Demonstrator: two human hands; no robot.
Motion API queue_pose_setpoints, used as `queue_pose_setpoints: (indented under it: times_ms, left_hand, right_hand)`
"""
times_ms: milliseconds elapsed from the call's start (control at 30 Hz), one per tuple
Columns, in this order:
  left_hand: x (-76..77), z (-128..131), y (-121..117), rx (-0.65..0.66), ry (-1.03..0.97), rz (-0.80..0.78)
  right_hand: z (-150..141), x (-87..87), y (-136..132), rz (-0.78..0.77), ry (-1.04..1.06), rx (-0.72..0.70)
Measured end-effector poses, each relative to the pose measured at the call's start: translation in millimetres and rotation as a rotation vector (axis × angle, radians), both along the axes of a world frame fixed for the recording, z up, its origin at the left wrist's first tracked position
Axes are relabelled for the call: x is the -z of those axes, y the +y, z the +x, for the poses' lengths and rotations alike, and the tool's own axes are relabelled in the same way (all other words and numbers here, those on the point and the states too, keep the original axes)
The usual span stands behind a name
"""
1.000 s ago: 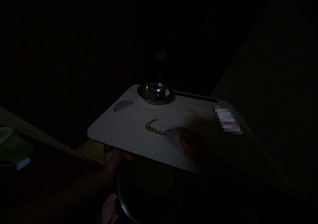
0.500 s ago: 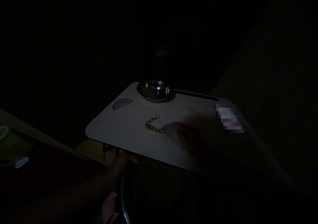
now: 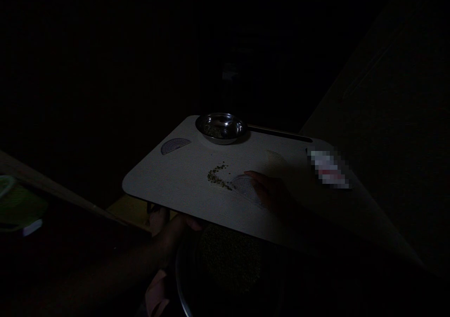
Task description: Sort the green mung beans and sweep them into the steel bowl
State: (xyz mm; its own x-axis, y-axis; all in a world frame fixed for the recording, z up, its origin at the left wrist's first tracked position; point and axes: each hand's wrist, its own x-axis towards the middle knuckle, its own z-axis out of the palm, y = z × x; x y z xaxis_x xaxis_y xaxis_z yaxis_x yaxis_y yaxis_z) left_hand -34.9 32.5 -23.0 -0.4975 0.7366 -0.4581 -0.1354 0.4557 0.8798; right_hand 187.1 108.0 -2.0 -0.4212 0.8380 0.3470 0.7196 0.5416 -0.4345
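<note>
A clear half-round protractor (image 3: pixel 246 188) lies at a low angle on the white tabletop (image 3: pixel 168 181), with my right hand (image 3: pixel 269 190) closed on its right side. Its left end touches a curved scatter of small greenish seeds (image 3: pixel 218 176). Below the near table edge, my left hand (image 3: pixel 177 228) is at the upper left rim of a large metal bowl (image 3: pixel 181 291) and seems to grip it; its fingers are partly in shadow. Plenty of similar green seeds (image 3: pixel 230 260) fill the bottom of that bowl.
At the table's far edge stands a smaller steel bowl (image 3: pixel 221 129) with some seeds inside. A second protractor (image 3: pixel 175 145) lies at the left. A blurred-out flat item (image 3: pixel 328 169) rests at the right. A green container (image 3: pixel 21 204) is at far left. The room is very dark.
My left hand and the large bowl have shifted right beneath the table edge. My right hand and the protractor stay beside the seeds, with hardly any movement.
</note>
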Motion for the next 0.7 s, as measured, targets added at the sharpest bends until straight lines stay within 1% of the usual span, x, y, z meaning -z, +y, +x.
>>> queue_pose_setpoints:
  times_ms: [133, 233, 400, 567, 700]
  left_hand:
    - [1.0, 2.7, -1.7, 0.011, -0.02, -0.001]
    - [-1.4, 5.1, -3.3, 0.028, -0.033, 0.008]
    - [-7.6, 7.7, -4.1, 0.102, -0.081, -0.017]
    - [-14.2, 13.4, -7.1, 0.231, -0.207, -0.047]
    - [-19.8, 17.6, -7.7, 0.23, -0.256, -0.086]
  right_hand:
    - [3.7, -1.2, -3.6, -0.012, 0.01, -0.017]
    - [6.6, -1.5, -6.1, -0.028, 0.009, -0.015]
    - [11.6, -3.6, -11.3, -0.029, -0.009, 0.014]
    - [14.2, -3.0, -15.8, -0.016, -0.008, 0.031]
    - [13.6, -1.8, -17.9, 0.001, -0.007, 0.053]
